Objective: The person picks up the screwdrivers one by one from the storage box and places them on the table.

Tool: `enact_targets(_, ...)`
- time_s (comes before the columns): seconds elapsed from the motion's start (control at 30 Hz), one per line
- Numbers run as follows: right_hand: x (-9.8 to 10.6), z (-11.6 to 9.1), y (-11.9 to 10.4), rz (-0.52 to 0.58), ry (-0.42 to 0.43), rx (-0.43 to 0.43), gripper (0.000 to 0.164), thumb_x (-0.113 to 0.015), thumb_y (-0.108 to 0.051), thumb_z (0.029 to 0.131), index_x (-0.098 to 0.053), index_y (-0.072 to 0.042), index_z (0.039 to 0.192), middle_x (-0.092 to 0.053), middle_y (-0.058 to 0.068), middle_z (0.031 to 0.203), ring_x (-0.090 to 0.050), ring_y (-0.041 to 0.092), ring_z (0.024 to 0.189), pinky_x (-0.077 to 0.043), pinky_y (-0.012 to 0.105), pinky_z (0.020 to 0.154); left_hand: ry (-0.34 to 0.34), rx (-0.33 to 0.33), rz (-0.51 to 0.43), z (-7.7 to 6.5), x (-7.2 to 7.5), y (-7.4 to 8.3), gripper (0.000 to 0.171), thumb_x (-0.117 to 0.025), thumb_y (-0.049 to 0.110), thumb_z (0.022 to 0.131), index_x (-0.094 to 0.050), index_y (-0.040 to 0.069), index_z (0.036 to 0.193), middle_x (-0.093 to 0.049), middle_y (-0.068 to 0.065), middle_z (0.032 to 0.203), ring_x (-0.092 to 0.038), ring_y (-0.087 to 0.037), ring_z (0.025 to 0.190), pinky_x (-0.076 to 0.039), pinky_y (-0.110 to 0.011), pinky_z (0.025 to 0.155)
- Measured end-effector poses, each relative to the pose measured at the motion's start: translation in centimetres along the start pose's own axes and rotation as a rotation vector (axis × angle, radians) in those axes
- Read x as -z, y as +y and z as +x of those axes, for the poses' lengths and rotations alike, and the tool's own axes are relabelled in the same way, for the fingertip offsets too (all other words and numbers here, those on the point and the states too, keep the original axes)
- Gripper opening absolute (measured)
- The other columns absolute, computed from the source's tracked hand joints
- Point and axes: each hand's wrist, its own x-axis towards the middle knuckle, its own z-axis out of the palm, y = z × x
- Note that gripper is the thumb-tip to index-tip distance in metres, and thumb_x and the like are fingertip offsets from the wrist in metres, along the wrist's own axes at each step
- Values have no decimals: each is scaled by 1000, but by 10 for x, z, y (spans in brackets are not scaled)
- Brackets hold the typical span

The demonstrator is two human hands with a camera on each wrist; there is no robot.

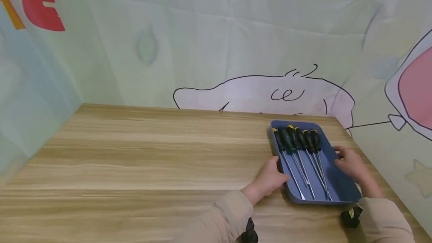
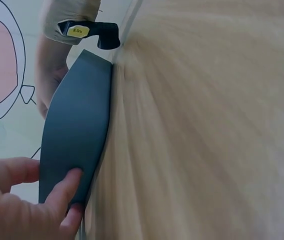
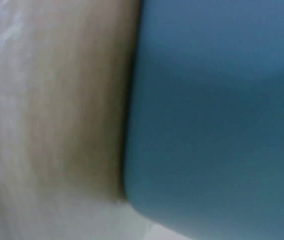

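Note:
A shallow blue tray (image 1: 341, 186) lies on the right part of the table. Several screwdrivers (image 1: 303, 141) rest in it side by side, with dark handles toward the far end and metal shafts toward the near end. My left hand (image 1: 268, 179) grips the tray's left side, thumb at the rim. In the left wrist view, its fingers (image 2: 64, 192) press against the tray's outer wall (image 2: 79, 110). On the opposite side, my right hand (image 1: 352, 164) holds the right rim; its outer fingers are partly hidden. The right wrist view shows only the tray's wall (image 3: 217, 130) up close.
The wood-grain table (image 1: 135, 168) stretches out to the left of the tray. A printed cloth (image 1: 202, 40) hangs behind it and along both sides. The tray stands close to the table's right edge. Black wrist devices (image 1: 351, 216) hang below the sleeves.

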Motion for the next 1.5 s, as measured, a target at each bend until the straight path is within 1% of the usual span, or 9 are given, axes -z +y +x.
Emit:
enact_targets(0.2,-4,-1,-1,84,-40,23,45,-47,9,79,-39,22,122,-54,37,97,-55,37,83,-50,37,62,-37,30,7,0,11,-1,55,-58,-17,74,-45,-8,126,-56,-14,102,-58,-19,79,-57,-37,62)
enact_targets(0.37,-6,-1,-4,141,-89,54,47,-47,10,80,-37,23,123,-55,36,100,-56,35,85,-51,37,64,-61,16,27,-2,22,-2,54,-58,-18,73,-45,-10,125,-56,-15,99,-58,-18,77,-57,-35,61)
enact_targets(0.53,-7,-3,-14,175,-153,29,49,-49,7,83,-34,21,127,-50,38,107,-55,36,89,-53,41,68,-92,9,37,-4,35,-3,49,-56,-19,73,-47,-10,120,-56,-15,95,-57,-17,74,-57,-33,58)
enact_targets(0.73,-11,-3,-28,253,-199,1,52,-51,4,85,-30,19,131,-50,36,109,-56,33,90,-54,41,68,-101,11,45,-9,53,1,49,-56,-18,74,-46,-10,121,-56,-19,101,-56,-21,81,-57,-36,63)
enact_targets(0.9,-17,-2,-39,274,-218,-24,54,-51,2,86,-29,16,133,-47,36,114,-55,36,95,-54,44,73,-99,28,27,-14,67,2,53,-54,-18,72,-44,-11,123,-55,-21,103,-55,-23,82,-57,-39,63)
enact_targets(1.07,-23,-3,-48,295,-214,-28,55,-53,2,85,-31,15,133,-48,35,113,-55,35,94,-55,45,73,-91,62,29,-18,80,3,63,-55,-17,72,-36,-12,132,-51,-22,112,-54,-24,87,-57,-40,68)
enact_targets(1.13,-25,-3,-51,312,-213,-20,55,-54,2,85,-31,15,133,-48,35,113,-55,34,93,-55,45,72,-96,64,27,-19,85,3,65,-54,-17,72,-34,-13,133,-50,-23,113,-54,-26,89,-57,-40,69)
enact_targets(1.3,-32,-2,-59,369,-230,-6,56,-53,2,86,-29,14,135,-47,34,114,-54,34,94,-55,44,73,-108,36,6,-23,97,1,64,-52,-19,71,-33,-15,133,-50,-25,113,-55,-27,89,-57,-40,69)
enact_targets(1.5,-41,2,-70,407,-233,18,55,-53,4,85,-31,13,135,-48,33,113,-54,33,93,-55,43,72,-86,44,29,-31,110,3,65,-52,-19,70,-33,-15,133,-49,-27,117,-55,-30,94,-56,-40,72)
